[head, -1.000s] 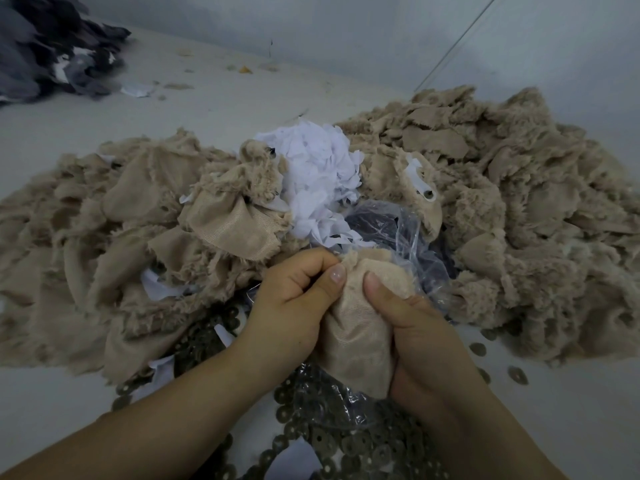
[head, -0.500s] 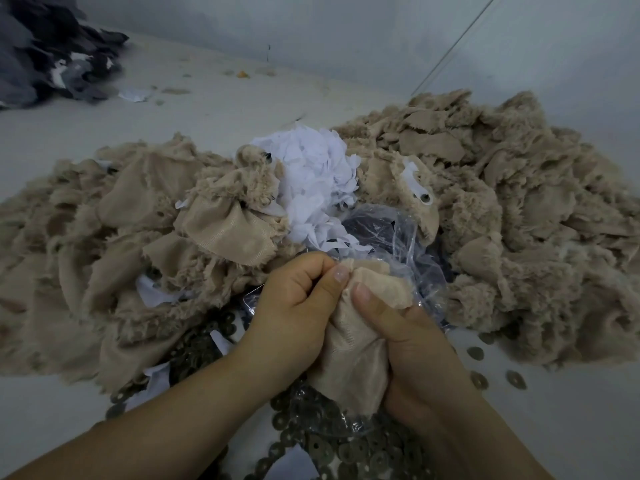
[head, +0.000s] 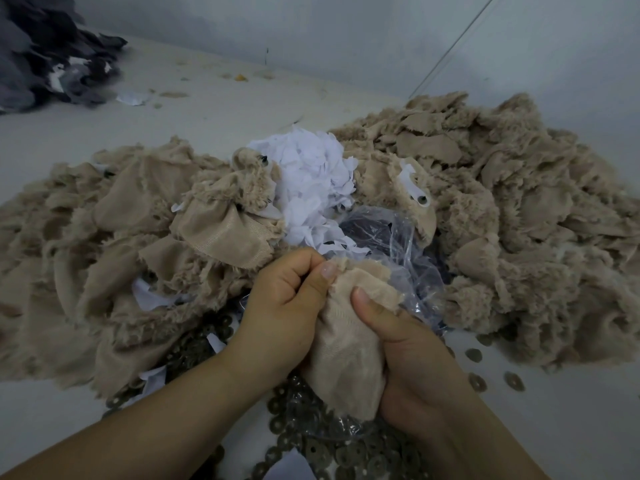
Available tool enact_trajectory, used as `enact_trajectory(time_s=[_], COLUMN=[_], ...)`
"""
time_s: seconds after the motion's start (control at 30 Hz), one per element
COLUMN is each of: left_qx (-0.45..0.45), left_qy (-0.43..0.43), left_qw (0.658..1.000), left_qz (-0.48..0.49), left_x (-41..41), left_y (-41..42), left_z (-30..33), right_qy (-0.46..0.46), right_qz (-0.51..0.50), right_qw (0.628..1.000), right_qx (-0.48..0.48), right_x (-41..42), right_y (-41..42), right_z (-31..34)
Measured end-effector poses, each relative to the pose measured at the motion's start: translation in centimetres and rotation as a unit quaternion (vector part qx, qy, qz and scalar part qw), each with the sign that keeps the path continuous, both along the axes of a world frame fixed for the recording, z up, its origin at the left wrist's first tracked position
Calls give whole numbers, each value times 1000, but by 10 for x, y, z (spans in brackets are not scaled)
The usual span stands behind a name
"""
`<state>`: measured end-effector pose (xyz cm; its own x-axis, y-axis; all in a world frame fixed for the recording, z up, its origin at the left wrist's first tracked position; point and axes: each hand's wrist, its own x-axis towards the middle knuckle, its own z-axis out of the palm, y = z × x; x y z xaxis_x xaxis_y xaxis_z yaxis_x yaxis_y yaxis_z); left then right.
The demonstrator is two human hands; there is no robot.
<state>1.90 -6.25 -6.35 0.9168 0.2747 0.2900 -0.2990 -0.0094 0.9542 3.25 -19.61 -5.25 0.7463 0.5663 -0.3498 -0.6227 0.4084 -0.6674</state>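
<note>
A small beige plush fabric piece [head: 343, 351], turned with its smooth backing outward, is held between both hands at the lower middle. My left hand [head: 284, 306] pinches its top edge with thumb against curled fingers. My right hand [head: 408, 358] grips its right side, thumb pressed on the cloth, fingers hidden behind it. A clear plastic bag [head: 405, 251] lies just behind the piece.
Large heaps of beige plush pieces lie left [head: 104, 244] and right [head: 502, 220]. White paper scraps [head: 311, 181] sit between them. Several dark round washers [head: 346, 448] are spread under my wrists. Dark grey fabric [head: 45, 57] is piled far left, and a wall [head: 346, 36] stands behind.
My right thumb has slid down the cloth from its top edge. Both hands keep their hold on the piece and stay in nearly the same place.
</note>
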Motion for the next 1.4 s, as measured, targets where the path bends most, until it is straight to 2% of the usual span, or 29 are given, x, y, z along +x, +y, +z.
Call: enact_trajectory(time_s=[0.17,0.37,0.47,0.57,0.63,0.77,0.9,0.97,1.1,1.17,1.23,1.4], left_qx=[20,-10,48,134,171,169,183,153,-23,-68,-66,9], left_qy=[-15,13,-21,-59,-74,-85,-57,-35,19,29,17,-14], left_qw=[1000,1000,998,988,982,982,980,986,1000,997,997,1000], left_qz=[-18,-14,-32,-41,-41,-20,47,56,-3,-20,-21,-20], left_x=[-3,3,0,-7,-10,-13,-10,-7,-5,-6,-6,-7], left_y=[-1,2,5,3,1,0,-2,-1,1,0,-2,-4], left_z=[1,-3,-6,-8,-6,-1,7,9,6,4,2,-2], right_qy=[-24,-41,-81,-35,-34,-118,-230,-249,-188,-133,-95,-54], right_qz=[4,-11,-15,5,0,-50,-78,-99,-71,-59,-46,-51], right_qw=[1000,999,995,999,998,986,945,944,974,986,993,995], right_qx=[14,-2,-54,-30,-56,-111,-221,-195,-109,-78,-51,-62], right_x=[0,2,5,9,13,12,9,10,10,9,9,6], right_y=[0,0,-2,-8,-12,-11,-9,-9,-9,-8,-7,-6], right_z=[-3,-7,-1,8,6,1,-3,-6,-6,-4,-1,0])
